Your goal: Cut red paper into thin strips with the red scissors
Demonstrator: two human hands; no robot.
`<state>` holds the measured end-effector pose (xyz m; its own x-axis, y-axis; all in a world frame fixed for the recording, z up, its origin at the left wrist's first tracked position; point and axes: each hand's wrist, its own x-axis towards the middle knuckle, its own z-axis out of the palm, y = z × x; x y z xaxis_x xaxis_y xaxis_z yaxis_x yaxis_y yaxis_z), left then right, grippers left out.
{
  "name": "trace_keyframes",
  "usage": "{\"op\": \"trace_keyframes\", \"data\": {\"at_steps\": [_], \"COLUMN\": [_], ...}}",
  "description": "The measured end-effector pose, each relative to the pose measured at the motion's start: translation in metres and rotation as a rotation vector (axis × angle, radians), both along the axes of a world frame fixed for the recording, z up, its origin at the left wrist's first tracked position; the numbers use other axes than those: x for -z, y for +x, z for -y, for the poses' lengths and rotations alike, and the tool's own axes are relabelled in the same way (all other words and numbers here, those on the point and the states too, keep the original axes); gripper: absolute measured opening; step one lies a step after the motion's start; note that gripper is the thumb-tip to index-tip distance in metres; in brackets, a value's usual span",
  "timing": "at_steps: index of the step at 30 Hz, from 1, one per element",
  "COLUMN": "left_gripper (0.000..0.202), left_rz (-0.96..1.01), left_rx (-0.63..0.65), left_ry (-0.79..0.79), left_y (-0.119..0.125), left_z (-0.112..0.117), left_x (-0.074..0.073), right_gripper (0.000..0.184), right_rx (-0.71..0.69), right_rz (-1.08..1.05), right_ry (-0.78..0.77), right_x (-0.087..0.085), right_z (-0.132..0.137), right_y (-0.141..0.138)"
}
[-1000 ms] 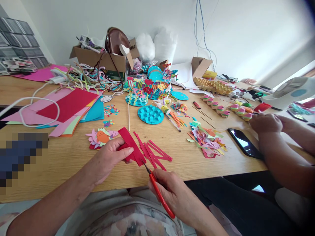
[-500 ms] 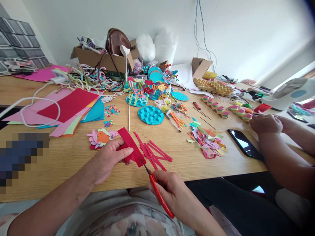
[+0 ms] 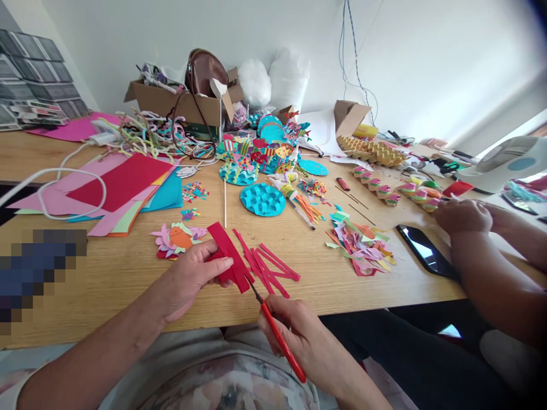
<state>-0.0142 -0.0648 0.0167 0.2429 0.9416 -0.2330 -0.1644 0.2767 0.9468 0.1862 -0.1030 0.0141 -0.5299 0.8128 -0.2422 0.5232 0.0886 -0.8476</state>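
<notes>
My left hand [image 3: 199, 273] pinches a piece of red paper [image 3: 233, 257] between thumb and fingers, above the front of the table. Red-handled scissors [image 3: 280, 336] are gripped in my right hand [image 3: 294, 327]. Their blades sit at the paper's lower right corner, where a short slit shows. Just beyond, several cut red paper strips [image 3: 273, 267] lie loosely across one another on the wood. Left of the held paper rests a small pile of paper fish shapes [image 3: 179, 236], an orange one on top.
A blue textured disc [image 3: 262, 199] lies mid-table, with paper scraps [image 3: 359, 242] and a phone [image 3: 423, 250] to the right. Coloured sheets [image 3: 119, 182] are stacked at left. Another person's hands [image 3: 464, 216] work at the right edge. A cardboard box [image 3: 171, 105] stands behind.
The scissor blades have shifted very slightly at the paper's corner, and a slit there looks more distinct. The whole view has moved slightly; both hands keep their hold.
</notes>
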Motion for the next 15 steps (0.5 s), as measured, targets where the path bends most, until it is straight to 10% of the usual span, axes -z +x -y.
{"op": "trace_keyframes", "data": {"at_steps": [15], "left_gripper": [0.006], "left_rz": [-0.122], "left_rx": [-0.043], "left_ry": [0.111], "left_y": [0.0044], "left_z": [0.0005], "left_x": [-0.0005], "right_gripper": [0.033], "right_rx": [-0.011], "right_rz": [-0.036], "right_ry": [-0.063], "right_x": [0.0008], "right_z": [-0.0021], "right_y": [-0.0008]}}
